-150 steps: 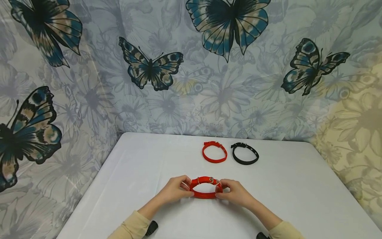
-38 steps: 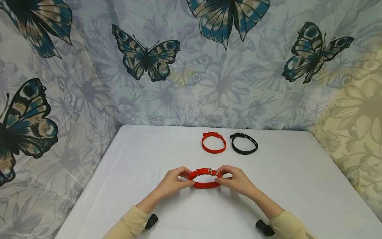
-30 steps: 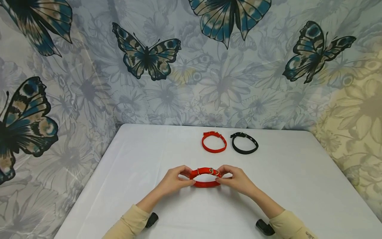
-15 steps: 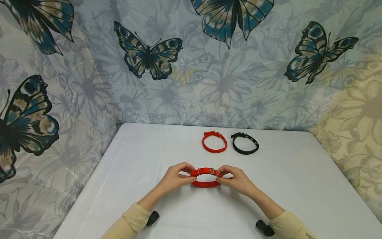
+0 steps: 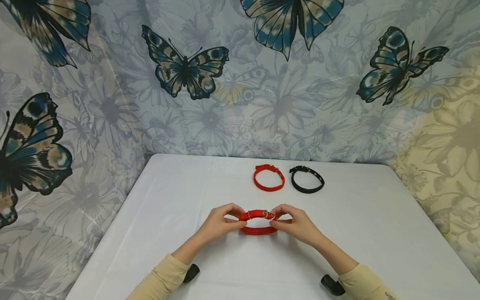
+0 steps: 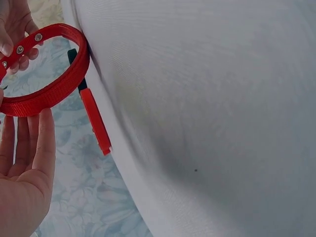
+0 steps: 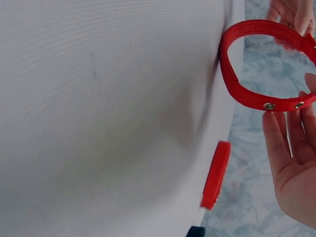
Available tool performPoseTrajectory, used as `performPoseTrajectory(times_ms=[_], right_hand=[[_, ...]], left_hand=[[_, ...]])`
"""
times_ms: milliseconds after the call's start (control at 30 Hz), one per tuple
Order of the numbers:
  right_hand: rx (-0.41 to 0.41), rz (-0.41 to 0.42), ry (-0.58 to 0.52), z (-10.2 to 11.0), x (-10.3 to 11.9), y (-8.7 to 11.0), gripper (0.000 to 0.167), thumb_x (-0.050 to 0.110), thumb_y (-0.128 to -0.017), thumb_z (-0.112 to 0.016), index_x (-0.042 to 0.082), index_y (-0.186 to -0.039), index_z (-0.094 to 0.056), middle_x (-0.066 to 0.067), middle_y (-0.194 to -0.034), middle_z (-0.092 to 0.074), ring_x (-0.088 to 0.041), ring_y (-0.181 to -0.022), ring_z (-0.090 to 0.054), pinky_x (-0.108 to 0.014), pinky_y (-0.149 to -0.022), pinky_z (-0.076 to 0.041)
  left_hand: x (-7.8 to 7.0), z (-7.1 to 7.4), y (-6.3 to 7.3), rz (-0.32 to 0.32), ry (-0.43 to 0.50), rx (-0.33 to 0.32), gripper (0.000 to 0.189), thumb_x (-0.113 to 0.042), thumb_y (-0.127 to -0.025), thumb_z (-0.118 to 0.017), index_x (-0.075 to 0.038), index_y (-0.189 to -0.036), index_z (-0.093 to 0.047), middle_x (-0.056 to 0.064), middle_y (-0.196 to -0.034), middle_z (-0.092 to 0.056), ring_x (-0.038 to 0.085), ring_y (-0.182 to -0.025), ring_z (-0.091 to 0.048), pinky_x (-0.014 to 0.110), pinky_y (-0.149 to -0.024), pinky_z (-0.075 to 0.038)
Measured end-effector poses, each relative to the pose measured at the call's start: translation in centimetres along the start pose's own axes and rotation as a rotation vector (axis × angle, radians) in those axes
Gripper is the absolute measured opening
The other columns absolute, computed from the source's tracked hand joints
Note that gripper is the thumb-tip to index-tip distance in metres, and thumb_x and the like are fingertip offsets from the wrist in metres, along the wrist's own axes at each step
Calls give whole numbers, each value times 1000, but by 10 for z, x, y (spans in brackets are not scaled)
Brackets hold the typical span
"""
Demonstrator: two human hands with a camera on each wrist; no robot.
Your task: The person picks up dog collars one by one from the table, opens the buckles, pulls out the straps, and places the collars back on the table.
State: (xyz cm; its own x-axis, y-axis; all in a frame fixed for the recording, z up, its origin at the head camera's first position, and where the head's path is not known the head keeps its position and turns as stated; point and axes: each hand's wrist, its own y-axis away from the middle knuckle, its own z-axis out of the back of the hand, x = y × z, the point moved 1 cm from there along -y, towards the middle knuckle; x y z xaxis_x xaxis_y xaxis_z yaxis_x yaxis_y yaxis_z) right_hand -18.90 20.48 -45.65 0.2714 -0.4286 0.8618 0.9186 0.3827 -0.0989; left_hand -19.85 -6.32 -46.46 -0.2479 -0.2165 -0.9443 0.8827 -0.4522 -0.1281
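Observation:
A red collar (image 5: 258, 231) with a metal buckle stands upright as a loop between my two hands, near the middle of the table. My left hand (image 5: 219, 223) pinches its left side between thumb and fingers. On the right side, my right hand (image 5: 296, 223) pinches it the same way, close to the buckle. Metal eyelets line the collar (image 7: 247, 96) in the right wrist view. The left wrist view shows its stitched band (image 6: 59, 91), with the fingers of the left hand (image 6: 29, 182) against it.
Farther back on the white table (image 5: 180, 183) lie a second red collar (image 5: 269, 189) and, to its right, a black collar (image 5: 307, 191). A butterfly-patterned cloth (image 5: 210, 137) hangs behind the table and at its sides.
Both hands keep the red collar at nearly the same place. Over the last second the left hand's fingers shift slightly up and along it. The collars behind stay put; the head view tilts slightly.

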Motion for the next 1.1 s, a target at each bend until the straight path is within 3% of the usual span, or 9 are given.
performPoseTrajectory(times_ms=[433, 867, 1100], right_hand=[[-27, -20, -5, 1, 8, -1, 18, 24, -87, -76, 20, -102, -68, 4, -97, -67, -21, -95, -60, -27, -78, -56], [-15, -11, -12, 0, 8, -2, 18, 23, -87, -76, 19, -102, -68, 2, -96, -66, -20, -95, -60, -27, -78, -56], [-16, -27, -19, -1, 6, -1, 18, 18, -87, -76, 17, -103, -67, 3, -97, -66, -19, -96, -60, -27, -79, -56]], left_hand=[[0, 1, -1, -11, -15, 3, 22, -15, -86, -76, -14, -105, -67, -5, -98, -68, 12, -94, -65, 26, -78, -56], [-9, -2, -6, -72, -75, -23, 22, -15, -83, -80, -14, -102, -69, -7, -94, -68, 10, -89, -64, 29, -76, -57], [-8, -3, -7, -72, -84, -29, 20, -15, -83, -79, -14, -100, -70, -8, -91, -69, 10, -88, -65, 26, -74, -57]])
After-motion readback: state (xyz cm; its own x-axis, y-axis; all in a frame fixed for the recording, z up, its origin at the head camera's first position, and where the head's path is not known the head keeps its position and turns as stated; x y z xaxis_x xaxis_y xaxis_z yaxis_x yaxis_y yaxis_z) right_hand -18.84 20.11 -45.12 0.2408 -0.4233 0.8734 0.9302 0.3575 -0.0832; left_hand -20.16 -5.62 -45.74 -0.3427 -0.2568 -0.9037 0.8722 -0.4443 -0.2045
